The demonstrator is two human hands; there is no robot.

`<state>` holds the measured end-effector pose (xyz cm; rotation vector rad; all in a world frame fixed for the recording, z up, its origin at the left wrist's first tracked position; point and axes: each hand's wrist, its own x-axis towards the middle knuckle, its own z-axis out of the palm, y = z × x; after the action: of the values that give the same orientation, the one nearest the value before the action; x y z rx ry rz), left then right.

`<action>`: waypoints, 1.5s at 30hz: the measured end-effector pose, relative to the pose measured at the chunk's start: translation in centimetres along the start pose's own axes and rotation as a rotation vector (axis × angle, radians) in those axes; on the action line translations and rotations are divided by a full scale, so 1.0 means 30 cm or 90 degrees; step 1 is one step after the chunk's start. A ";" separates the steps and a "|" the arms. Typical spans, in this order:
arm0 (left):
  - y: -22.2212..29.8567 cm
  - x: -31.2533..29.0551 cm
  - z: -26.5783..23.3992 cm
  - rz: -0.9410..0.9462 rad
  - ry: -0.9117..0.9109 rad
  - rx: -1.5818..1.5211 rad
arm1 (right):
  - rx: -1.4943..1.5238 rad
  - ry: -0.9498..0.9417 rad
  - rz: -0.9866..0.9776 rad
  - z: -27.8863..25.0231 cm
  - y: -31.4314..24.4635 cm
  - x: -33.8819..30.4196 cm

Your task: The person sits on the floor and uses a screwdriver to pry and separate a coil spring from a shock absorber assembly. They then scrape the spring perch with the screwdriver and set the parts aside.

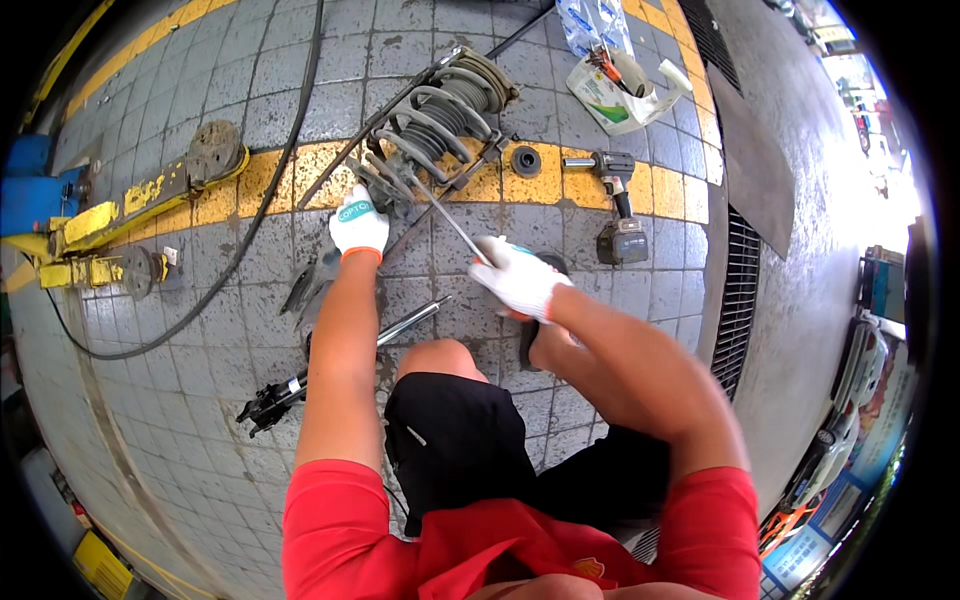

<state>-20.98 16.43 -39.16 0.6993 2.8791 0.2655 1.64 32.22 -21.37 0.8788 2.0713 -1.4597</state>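
Note:
A coil spring (432, 125) with a black ribbed boot inside sits in a spring compressor (487, 160) on the tiled floor ahead. My left hand (358, 224), in a white glove, is closed at the compressor's near left end; its fingertips are partly hidden. In my gloved right hand (518, 280), slightly blurred, is a long thin metal bar (447, 216), its far end against the compressor. Below, a shock absorber (268, 405) with a bright rod lies on the tiles, partly behind my left forearm.
To the right lie a cordless impact wrench (622, 205) and a black round ring (526, 161). Farther back is an opened package (612, 100) with tools in it. A black hose (272, 205) and a yellow lift arm (125, 210) lie left. A drain grate (735, 300) runs along the right.

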 end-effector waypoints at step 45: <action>0.053 0.050 -0.135 -0.025 -0.144 0.018 | -0.083 0.066 -0.212 -0.435 -0.126 0.899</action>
<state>-22.43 17.98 -35.08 0.6314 2.6832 0.1321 -19.81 50.07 -32.89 0.5896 2.4511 -1.4439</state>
